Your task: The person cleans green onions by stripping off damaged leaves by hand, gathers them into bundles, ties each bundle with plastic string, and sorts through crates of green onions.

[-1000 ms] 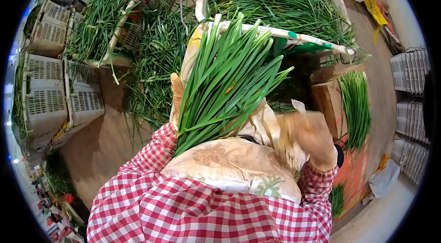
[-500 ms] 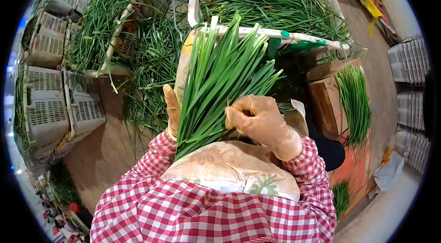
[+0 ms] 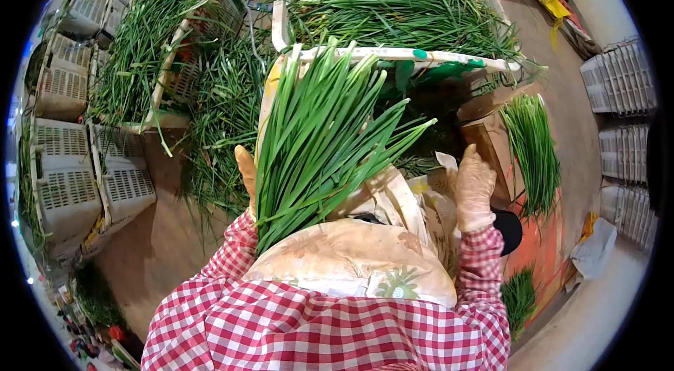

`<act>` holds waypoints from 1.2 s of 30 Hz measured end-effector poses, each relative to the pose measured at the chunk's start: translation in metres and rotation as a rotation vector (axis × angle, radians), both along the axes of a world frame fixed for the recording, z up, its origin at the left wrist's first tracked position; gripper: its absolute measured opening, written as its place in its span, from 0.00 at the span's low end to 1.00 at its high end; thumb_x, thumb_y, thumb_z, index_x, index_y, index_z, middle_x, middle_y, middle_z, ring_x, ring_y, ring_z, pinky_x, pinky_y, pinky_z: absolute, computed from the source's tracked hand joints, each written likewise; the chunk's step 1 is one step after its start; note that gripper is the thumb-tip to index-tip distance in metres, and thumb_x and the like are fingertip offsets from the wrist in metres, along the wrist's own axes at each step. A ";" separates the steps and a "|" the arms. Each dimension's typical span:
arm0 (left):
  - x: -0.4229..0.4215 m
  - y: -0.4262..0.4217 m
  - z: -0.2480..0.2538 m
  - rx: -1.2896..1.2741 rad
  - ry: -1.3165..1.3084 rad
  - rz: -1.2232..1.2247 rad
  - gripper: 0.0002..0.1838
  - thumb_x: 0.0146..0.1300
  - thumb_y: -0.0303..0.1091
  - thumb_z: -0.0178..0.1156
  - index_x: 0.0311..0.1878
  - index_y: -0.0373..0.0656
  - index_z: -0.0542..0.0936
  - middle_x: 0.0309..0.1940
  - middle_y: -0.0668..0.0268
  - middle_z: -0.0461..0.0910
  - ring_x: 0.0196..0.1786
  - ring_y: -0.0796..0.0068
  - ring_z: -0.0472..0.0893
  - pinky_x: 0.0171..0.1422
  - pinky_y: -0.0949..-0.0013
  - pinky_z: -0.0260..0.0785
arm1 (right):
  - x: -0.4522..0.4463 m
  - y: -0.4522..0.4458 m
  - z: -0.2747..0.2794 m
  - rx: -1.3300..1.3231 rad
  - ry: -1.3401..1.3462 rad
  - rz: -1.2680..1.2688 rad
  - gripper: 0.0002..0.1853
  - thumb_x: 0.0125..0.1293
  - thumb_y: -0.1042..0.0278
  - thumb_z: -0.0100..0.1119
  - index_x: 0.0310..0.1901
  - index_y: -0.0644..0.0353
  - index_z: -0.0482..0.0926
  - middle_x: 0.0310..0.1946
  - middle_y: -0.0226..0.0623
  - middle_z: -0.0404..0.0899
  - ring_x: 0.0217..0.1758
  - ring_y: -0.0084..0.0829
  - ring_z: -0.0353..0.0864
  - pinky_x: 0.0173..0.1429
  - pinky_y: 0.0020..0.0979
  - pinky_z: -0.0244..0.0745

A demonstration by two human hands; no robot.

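Observation:
A thick bunch of garlic chives [image 3: 316,139] leans across my lap, pale cut ends up and away from me, a few leaves splaying to the right. My left hand [image 3: 246,173], in a tan glove, cradles the bunch from its left side; the thumb shows, while the other fingers are hidden under the leaves. Out to the right, apart from the bunch, is my gloved right hand [image 3: 475,185], its fingers curled beside a cardboard box [image 3: 484,150]. Whatever those fingers may hold cannot be made out.
Ahead stands a white crate [image 3: 281,13] heaped with chives. Another filled crate [image 3: 165,94] is at the left, with loose chives [image 3: 221,101] beside it. A neat bundle [image 3: 531,153] lies on the right. Stacked baskets [image 3: 67,178] line the left side.
My right hand has left the bunch and moved right, toward the cardboard box. The bunch has tipped slightly left, with leaves fanning out on its right side. My left hand stays with it.

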State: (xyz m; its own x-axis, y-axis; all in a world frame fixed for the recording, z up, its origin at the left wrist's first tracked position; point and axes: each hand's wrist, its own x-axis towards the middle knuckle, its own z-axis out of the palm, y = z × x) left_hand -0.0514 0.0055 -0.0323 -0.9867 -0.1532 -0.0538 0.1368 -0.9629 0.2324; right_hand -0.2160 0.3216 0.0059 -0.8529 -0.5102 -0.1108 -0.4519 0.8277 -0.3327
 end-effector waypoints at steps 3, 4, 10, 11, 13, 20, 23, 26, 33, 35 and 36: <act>0.000 0.001 0.004 0.037 0.081 0.003 0.47 0.60 0.72 0.47 0.71 0.43 0.61 0.66 0.54 0.66 0.63 0.56 0.72 0.68 0.51 0.65 | 0.009 -0.002 -0.005 -0.794 -0.422 -0.428 0.14 0.68 0.58 0.57 0.44 0.62 0.82 0.29 0.32 0.83 0.25 0.18 0.78 0.28 0.25 0.72; 0.003 -0.003 0.001 -0.059 0.010 0.017 0.47 0.60 0.71 0.48 0.71 0.42 0.60 0.66 0.55 0.66 0.63 0.57 0.72 0.67 0.52 0.66 | 0.013 -0.010 0.004 -0.926 -0.458 -0.449 0.17 0.69 0.55 0.57 0.38 0.62 0.83 0.26 0.31 0.82 0.22 0.16 0.74 0.24 0.21 0.68; 0.001 0.009 0.029 -0.097 -0.059 0.019 0.48 0.58 0.73 0.48 0.70 0.42 0.62 0.64 0.56 0.69 0.61 0.58 0.74 0.65 0.53 0.68 | 0.000 -0.011 0.019 -0.982 -0.638 -0.519 0.23 0.68 0.50 0.57 0.23 0.61 0.80 0.15 0.29 0.75 0.15 0.15 0.68 0.21 0.19 0.62; 0.000 0.012 0.037 -0.162 -0.109 0.043 0.48 0.58 0.74 0.48 0.70 0.42 0.62 0.64 0.57 0.70 0.60 0.58 0.74 0.64 0.54 0.69 | -0.001 -0.011 0.014 -0.991 -0.723 -0.566 0.24 0.68 0.49 0.56 0.22 0.60 0.79 0.14 0.29 0.74 0.14 0.15 0.67 0.20 0.19 0.61; 0.000 0.012 0.040 -0.122 -0.097 0.040 0.48 0.58 0.74 0.47 0.69 0.42 0.63 0.63 0.57 0.70 0.60 0.58 0.74 0.64 0.53 0.69 | 0.004 -0.012 0.011 -0.967 -0.901 -0.320 0.22 0.69 0.48 0.54 0.39 0.63 0.80 0.27 0.28 0.78 0.24 0.14 0.71 0.27 0.17 0.66; 0.003 0.007 0.028 -0.122 -0.094 0.036 0.47 0.59 0.73 0.46 0.69 0.43 0.63 0.64 0.56 0.69 0.60 0.57 0.74 0.65 0.51 0.68 | -0.005 -0.036 0.034 -1.112 -0.966 -0.395 0.28 0.68 0.45 0.55 0.55 0.63 0.76 0.40 0.28 0.81 0.37 0.15 0.76 0.35 0.15 0.68; 0.001 0.005 0.024 -0.088 -0.030 0.005 0.46 0.61 0.72 0.46 0.70 0.43 0.63 0.65 0.55 0.68 0.62 0.57 0.73 0.65 0.50 0.68 | -0.006 -0.051 0.025 -1.005 -0.926 -0.271 0.28 0.67 0.45 0.55 0.54 0.64 0.77 0.46 0.33 0.82 0.39 0.18 0.79 0.37 0.22 0.74; 0.005 0.000 0.016 -0.068 0.003 0.032 0.46 0.60 0.72 0.47 0.70 0.43 0.63 0.65 0.55 0.68 0.62 0.57 0.73 0.65 0.51 0.69 | -0.007 -0.060 0.028 -1.163 -0.902 -0.393 0.23 0.69 0.47 0.53 0.46 0.63 0.82 0.37 0.34 0.84 0.35 0.25 0.83 0.39 0.26 0.78; 0.022 -0.026 -0.002 -0.056 0.176 0.070 0.47 0.60 0.73 0.44 0.73 0.46 0.56 0.69 0.55 0.61 0.66 0.49 0.68 0.67 0.40 0.62 | -0.082 0.011 0.019 -1.204 -0.013 -0.656 0.20 0.73 0.53 0.47 0.47 0.65 0.80 0.30 0.31 0.79 0.30 0.21 0.76 0.33 0.21 0.73; 0.016 -0.020 0.025 0.083 0.316 -0.127 0.48 0.59 0.73 0.45 0.73 0.47 0.56 0.69 0.54 0.61 0.66 0.48 0.67 0.66 0.36 0.61 | -0.081 -0.002 0.011 -1.188 0.039 -0.615 0.19 0.74 0.53 0.47 0.45 0.61 0.81 0.25 0.27 0.75 0.23 0.18 0.71 0.28 0.20 0.69; 0.023 -0.027 0.013 0.078 0.310 -0.122 0.48 0.59 0.73 0.45 0.73 0.47 0.56 0.69 0.54 0.61 0.66 0.48 0.67 0.66 0.36 0.61 | -0.077 -0.009 0.004 -1.076 -0.008 -0.547 0.19 0.74 0.53 0.47 0.43 0.59 0.81 0.23 0.25 0.74 0.21 0.17 0.68 0.25 0.19 0.67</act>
